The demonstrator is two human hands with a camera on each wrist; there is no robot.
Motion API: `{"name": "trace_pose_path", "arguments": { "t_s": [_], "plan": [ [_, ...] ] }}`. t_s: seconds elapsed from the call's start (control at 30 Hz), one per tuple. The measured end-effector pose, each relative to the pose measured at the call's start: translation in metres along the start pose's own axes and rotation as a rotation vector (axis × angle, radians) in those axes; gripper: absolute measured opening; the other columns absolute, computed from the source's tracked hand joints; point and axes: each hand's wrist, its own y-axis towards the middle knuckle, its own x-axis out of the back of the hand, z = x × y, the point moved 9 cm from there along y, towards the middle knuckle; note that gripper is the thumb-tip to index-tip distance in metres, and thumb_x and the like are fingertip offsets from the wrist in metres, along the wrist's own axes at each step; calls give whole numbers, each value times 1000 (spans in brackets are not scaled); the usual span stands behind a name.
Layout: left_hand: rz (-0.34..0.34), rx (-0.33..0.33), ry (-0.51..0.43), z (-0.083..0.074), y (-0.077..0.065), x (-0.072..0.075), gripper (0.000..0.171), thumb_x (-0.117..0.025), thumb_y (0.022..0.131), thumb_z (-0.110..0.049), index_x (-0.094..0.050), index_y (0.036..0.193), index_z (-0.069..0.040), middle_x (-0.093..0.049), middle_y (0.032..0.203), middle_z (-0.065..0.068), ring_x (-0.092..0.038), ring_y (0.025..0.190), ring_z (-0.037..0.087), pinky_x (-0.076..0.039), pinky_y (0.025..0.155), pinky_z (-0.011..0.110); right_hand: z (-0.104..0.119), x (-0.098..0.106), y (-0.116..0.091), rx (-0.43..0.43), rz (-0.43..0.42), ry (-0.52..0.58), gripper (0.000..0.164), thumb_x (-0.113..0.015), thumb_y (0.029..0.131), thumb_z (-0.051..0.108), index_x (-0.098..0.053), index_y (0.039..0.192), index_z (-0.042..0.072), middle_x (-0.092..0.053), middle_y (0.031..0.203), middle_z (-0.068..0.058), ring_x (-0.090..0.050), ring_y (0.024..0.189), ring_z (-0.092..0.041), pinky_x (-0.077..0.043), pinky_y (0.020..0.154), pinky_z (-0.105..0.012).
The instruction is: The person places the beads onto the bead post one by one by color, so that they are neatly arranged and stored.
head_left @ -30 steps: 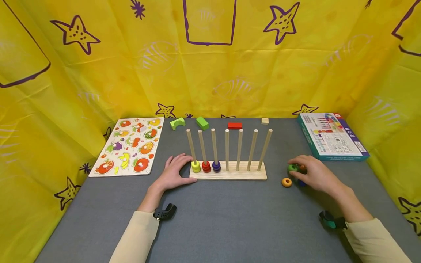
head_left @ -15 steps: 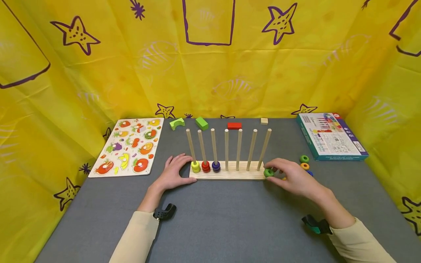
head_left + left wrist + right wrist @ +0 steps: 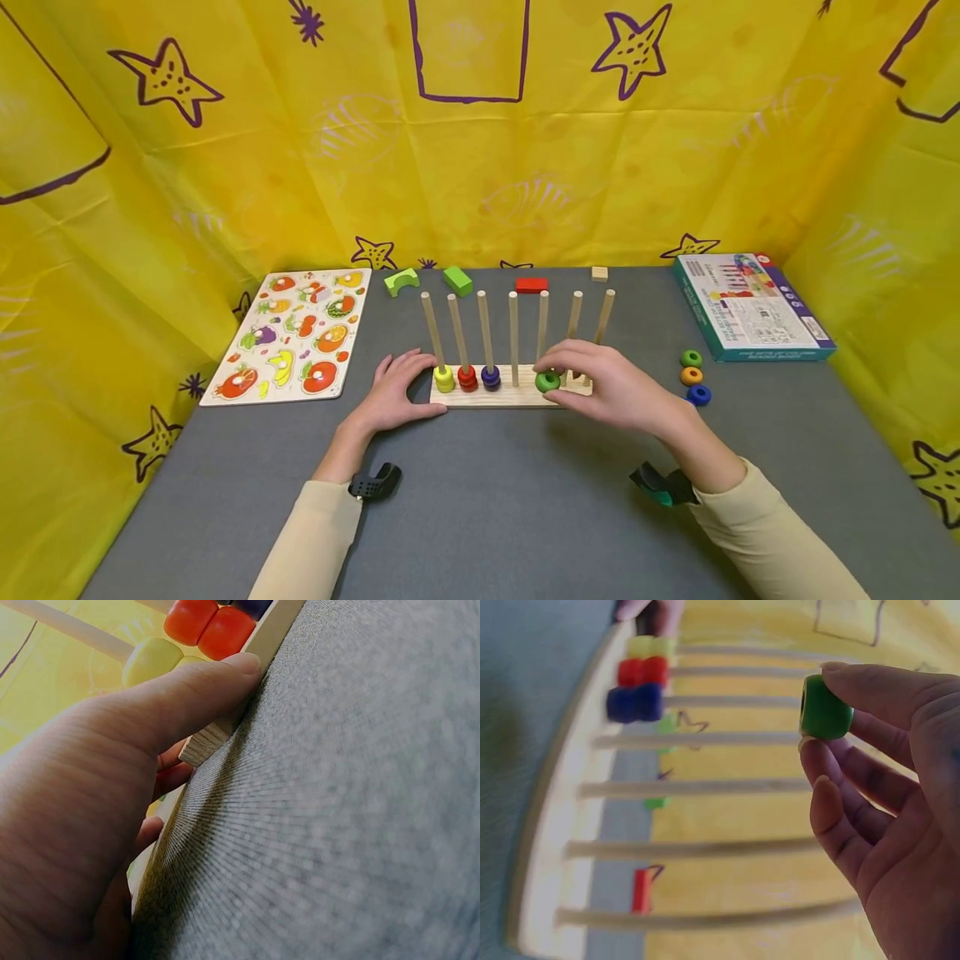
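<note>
A wooden peg rack (image 3: 480, 398) with several upright pegs stands mid-table. Its three leftmost pegs carry yellow beads (image 3: 444, 379), red beads (image 3: 467, 379) and dark blue beads (image 3: 491, 378), stacked in pairs in the right wrist view. My left hand (image 3: 397, 392) holds the rack's left end, thumb along the front edge and fingers behind. Between thumb and fingertips my right hand (image 3: 615, 387) pinches a green bead (image 3: 826, 709). In the right wrist view that bead overlaps the upper part of the pegs, close to the fourth one. The right hand hides the rack's right end.
Right of the rack lie another green bead (image 3: 691, 358), an orange bead (image 3: 692, 377) and a blue bead (image 3: 698, 394). A fruit puzzle board (image 3: 288, 333) lies left, a game box (image 3: 753, 308) right. Behind are green blocks (image 3: 457, 281), a red block (image 3: 532, 286) and a pale block (image 3: 599, 273).
My right hand has picked up a green bead from the loose group and carried it leftward over the rack. The left hand keeps its hold on the rack's end.
</note>
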Motion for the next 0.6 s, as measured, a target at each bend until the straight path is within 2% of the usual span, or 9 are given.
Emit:
{"name": "trace_pose_path", "arguments": {
  "t_s": [0.27, 0.6],
  "plan": [
    [-20, -14, -11, -1, -1, 2, 73, -82, 80, -43, -57, 138, -8, -53, 145, 13, -30, 145, 36, -4, 114, 64, 26, 16, 33, 139, -68, -27, 31, -82, 85, 8, -71, 114, 7, -67, 111, 0, -61, 96, -13, -54, 78, -33],
    [-29, -28, -9, -1, 0, 2, 72, -82, 80, -43, -57, 138, -8, -54, 144, 14, -31, 144, 36, -5, 114, 65, 47, 47, 62, 208, -175, -62, 34, -84, 83, 6, -71, 114, 4, -67, 110, -3, -57, 94, -15, -51, 80, -37]
  ]
}}
